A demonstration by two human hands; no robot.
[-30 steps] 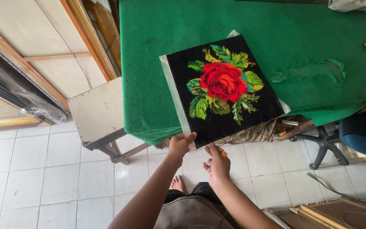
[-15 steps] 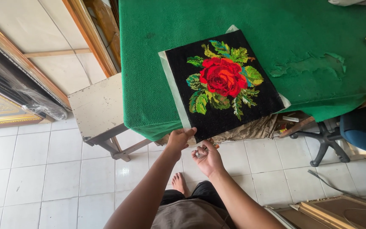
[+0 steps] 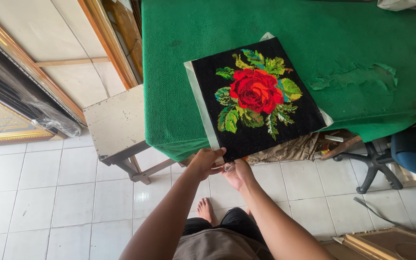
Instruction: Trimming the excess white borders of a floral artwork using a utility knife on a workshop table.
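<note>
A black cross-stitch panel (image 3: 261, 130) with a red rose and green leaves lies on the green felt table (image 3: 184, 72), its near corner sticking out past the table edge. My left hand (image 3: 206, 161) pinches that near corner from the left. My right hand (image 3: 238, 173) is just under the same corner, fingers curled on a small thin object that I cannot make out. Both forearms reach up from the bottom of the view.
A worn white wooden stool (image 3: 116, 123) stands left of the table. Framed pictures (image 3: 6, 115) lean at the far left. A blue office chair (image 3: 410, 149) is at the right. Torn felt (image 3: 357, 82) marks the table top. My bare foot (image 3: 205, 209) rests on white tiles.
The panel has shifted slightly up and right on the table. My right hand has moved closer to the left hand under the panel's near corner.
</note>
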